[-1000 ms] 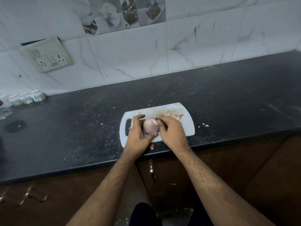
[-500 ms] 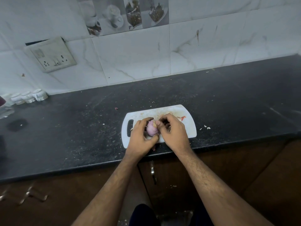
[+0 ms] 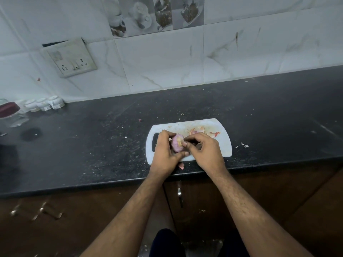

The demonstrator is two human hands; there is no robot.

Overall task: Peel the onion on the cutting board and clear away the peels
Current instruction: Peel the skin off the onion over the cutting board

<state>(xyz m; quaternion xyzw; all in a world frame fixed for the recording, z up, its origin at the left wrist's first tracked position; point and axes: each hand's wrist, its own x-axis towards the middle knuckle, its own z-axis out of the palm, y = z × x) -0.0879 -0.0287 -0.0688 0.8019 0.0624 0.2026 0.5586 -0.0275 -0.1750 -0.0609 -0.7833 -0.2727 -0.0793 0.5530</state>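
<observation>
A small pale purple onion (image 3: 177,144) is held just above the white cutting board (image 3: 225,145), near the board's handle slot. My left hand (image 3: 165,152) grips it from the left with curled fingers. My right hand (image 3: 203,152) is on its right side, fingertips and thumb pinching at the onion's surface. Loose orange-pink peels (image 3: 200,131) lie on the board behind my hands. One more peel scrap (image 3: 181,165) lies on the counter by the board's near edge.
The board sits near the front edge of a black counter (image 3: 92,145) speckled with crumbs. White bits (image 3: 244,145) lie right of the board. Small white cups (image 3: 45,104) and a red-lidded jar (image 3: 10,112) stand far left by the tiled wall.
The onion has been turned in my hands, now showing a pale yellowish end. My right hand's fingers shifted on its right side, and more of the peels behind show.
</observation>
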